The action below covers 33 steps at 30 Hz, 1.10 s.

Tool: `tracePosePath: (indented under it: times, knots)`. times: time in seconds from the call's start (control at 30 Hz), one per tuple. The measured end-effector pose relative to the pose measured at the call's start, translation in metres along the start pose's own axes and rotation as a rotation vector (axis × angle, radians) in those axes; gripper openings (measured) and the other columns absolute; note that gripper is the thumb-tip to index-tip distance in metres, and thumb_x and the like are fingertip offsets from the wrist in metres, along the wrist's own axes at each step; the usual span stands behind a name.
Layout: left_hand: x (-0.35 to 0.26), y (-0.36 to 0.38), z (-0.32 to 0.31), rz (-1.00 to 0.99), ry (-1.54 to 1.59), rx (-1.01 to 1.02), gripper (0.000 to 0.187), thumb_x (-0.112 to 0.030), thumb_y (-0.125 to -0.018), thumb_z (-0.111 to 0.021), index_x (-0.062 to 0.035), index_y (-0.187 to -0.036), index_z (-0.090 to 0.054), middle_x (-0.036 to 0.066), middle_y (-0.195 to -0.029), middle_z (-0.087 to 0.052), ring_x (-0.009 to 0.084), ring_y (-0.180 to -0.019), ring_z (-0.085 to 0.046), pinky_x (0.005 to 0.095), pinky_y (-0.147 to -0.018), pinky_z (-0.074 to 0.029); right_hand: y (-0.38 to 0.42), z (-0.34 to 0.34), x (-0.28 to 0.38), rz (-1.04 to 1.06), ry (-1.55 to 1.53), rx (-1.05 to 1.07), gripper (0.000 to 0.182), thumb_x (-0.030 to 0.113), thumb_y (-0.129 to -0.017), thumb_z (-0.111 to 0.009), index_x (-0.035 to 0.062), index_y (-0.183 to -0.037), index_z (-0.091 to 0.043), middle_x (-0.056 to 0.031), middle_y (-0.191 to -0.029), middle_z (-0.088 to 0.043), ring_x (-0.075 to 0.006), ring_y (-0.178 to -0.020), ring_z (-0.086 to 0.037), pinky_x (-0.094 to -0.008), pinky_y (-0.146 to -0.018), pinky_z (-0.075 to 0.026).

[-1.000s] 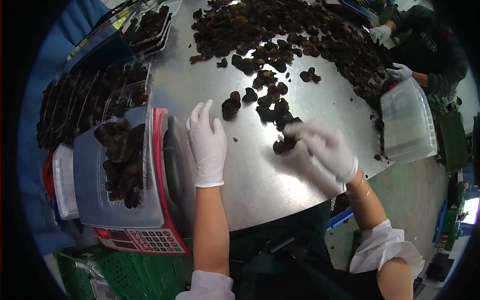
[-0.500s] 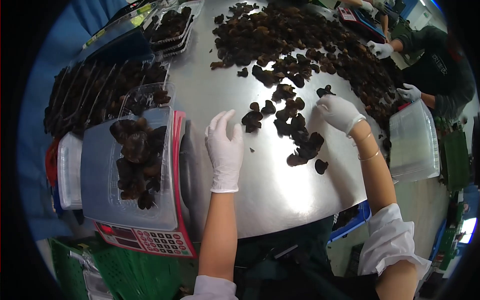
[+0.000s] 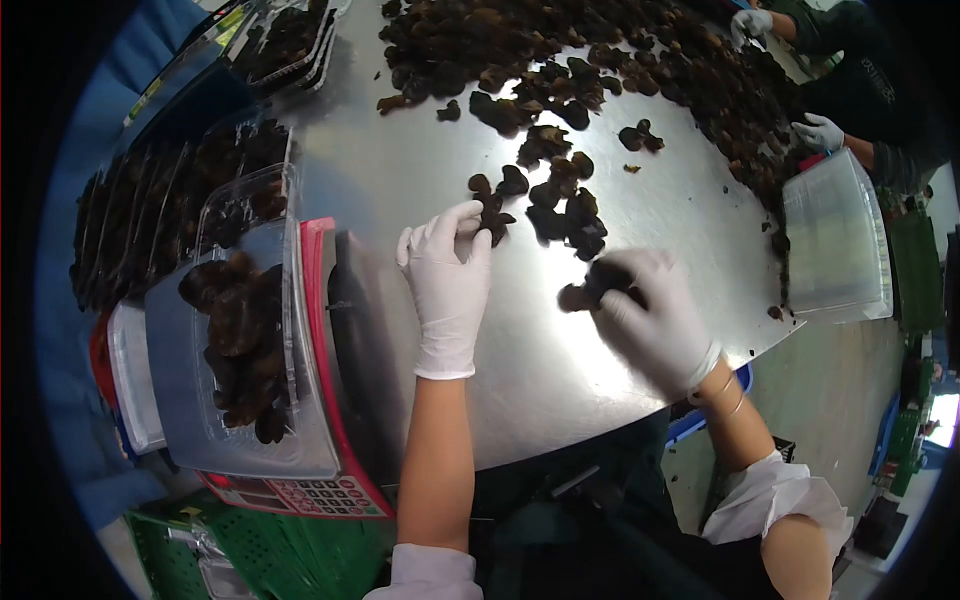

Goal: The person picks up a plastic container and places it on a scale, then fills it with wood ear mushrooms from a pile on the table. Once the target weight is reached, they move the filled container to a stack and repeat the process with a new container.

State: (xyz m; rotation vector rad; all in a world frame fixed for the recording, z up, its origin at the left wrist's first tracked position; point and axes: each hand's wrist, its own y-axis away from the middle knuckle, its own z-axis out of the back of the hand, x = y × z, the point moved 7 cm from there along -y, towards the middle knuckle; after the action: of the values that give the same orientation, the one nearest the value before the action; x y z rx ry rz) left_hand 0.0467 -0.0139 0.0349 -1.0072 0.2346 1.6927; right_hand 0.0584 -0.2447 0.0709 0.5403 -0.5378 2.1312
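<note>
My left hand (image 3: 445,290), in a white glove, has its fingers curved and apart, with the tips right at a dark wood ear mushroom (image 3: 494,222) on the metal table (image 3: 390,165). Blurred by motion, my gloved right hand (image 3: 660,315) grips dark wood ear mushrooms (image 3: 606,280) low over the table's near part. Between and beyond the hands lie more loose wood ears (image 3: 582,215). On my left, a red-edged scale (image 3: 318,300) bears a clear plastic tray (image 3: 291,365) with wood ears in it.
A large heap of wood ears (image 3: 480,40) spreads over the far side. Filled trays (image 3: 150,215) stand behind the scale, others (image 3: 280,45) at the far left. Clear empty trays (image 3: 838,240) sit at the right edge, near a co-worker's gloved hand (image 3: 820,132). Green crates (image 3: 270,530) stand below.
My right hand has come nearer to me and left, and now grips wood ears. My left hand has reached the mushroom in front of it. The view has shifted somewhat.
</note>
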Motion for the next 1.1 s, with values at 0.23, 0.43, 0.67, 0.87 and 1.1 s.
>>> tracePosePath:
  times: [0.23,0.43,0.67,0.87,1.1]
  knots:
    - [0.004,0.004,0.002,0.037,0.245,-0.061,0.013,-0.006,-0.082,-0.071,-0.0093,-0.095,-0.070,0.004,-0.086,-0.070,0.0201,-0.082,-0.064,0.0368,-0.094,-0.045,0.047,-0.037,0.046,0.164,-0.117,0.147,0.056,0.010,-0.078,-0.072,0.0106,-0.132,-0.057,-0.0095,-0.124,-0.058,-0.0296,-0.101,-0.055,-0.0391,-0.088,-0.044]
    - [0.000,0.010,0.020,0.119,0.407,-0.091,0.015,-0.001,-0.089,-0.068,-0.0012,-0.104,-0.071,0.002,-0.094,-0.068,0.0104,-0.087,-0.062,0.0261,-0.083,-0.051,0.041,-0.023,0.039,0.167,-0.152,0.067,0.049,0.019,-0.076,-0.077,0.0114,-0.123,-0.063,-0.0079,-0.121,-0.062,-0.0281,-0.097,-0.056,-0.0391,-0.087,-0.043]
    - [-0.025,0.026,0.025,-0.019,0.457,0.121,0.024,0.000,-0.089,-0.065,0.0003,-0.113,-0.068,0.001,-0.095,-0.065,0.0099,-0.089,-0.059,0.0249,-0.087,-0.046,0.056,0.022,-0.004,-0.034,-0.354,-0.292,0.024,0.009,-0.088,-0.065,0.0041,-0.111,-0.069,-0.0081,-0.109,-0.070,-0.0236,-0.102,-0.062,-0.0363,-0.093,-0.046]
    - [-0.012,0.035,0.028,-0.027,0.478,0.073,0.022,-0.005,-0.095,-0.062,0.0002,-0.115,-0.068,0.003,-0.099,-0.066,0.0098,-0.091,-0.060,0.0247,-0.088,-0.046,0.068,0.004,0.021,0.086,-0.250,-0.117,0.038,0.012,-0.081,-0.069,0.0073,-0.119,-0.066,-0.0111,-0.120,-0.064,-0.0309,-0.114,-0.056,-0.0415,-0.104,-0.039]
    - [-0.003,0.055,0.037,0.066,0.509,-0.027,0.017,-0.007,-0.092,-0.066,-0.0019,-0.107,-0.072,0.006,-0.095,-0.072,0.0119,-0.085,-0.065,0.0268,-0.083,-0.051,0.058,-0.023,0.037,0.214,-0.180,0.087,0.045,0.004,-0.077,-0.069,0.0104,-0.121,-0.066,-0.0072,-0.109,-0.062,-0.0270,-0.111,-0.055,-0.0408,-0.106,-0.037]
